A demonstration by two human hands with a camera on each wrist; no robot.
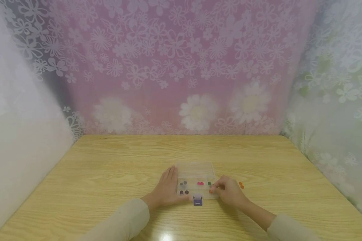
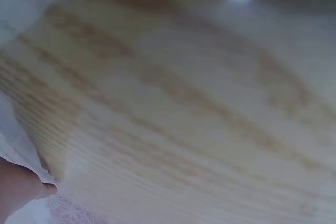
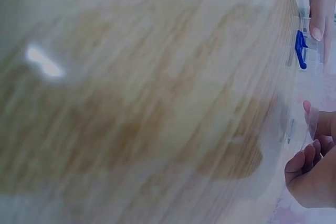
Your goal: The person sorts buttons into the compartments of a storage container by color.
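A clear plastic compartment box [image 1: 196, 179] stands on the table, its transparent lid [image 1: 194, 168] folded back on the far side. Along its left side rests my left hand [image 1: 166, 188], fingers straight, thumb by the front edge. My right hand [image 1: 228, 191] has curled fingers over the front right compartment and pinches a small orange round piece [image 1: 210, 191]; whether the piece touches the compartment floor I cannot tell. Other compartments hold dark round pieces [image 1: 184, 192], pink pieces [image 1: 200, 183] and a green piece [image 1: 209, 183]. A blue latch [image 3: 300, 49] hangs at the box's front.
Several loose orange pieces [image 1: 241, 185] lie on the wooden table [image 1: 123, 160], right of the box and beyond my right hand. A floral curtain [image 1: 181, 67] closes off the back. The left wrist view mostly shows tabletop.
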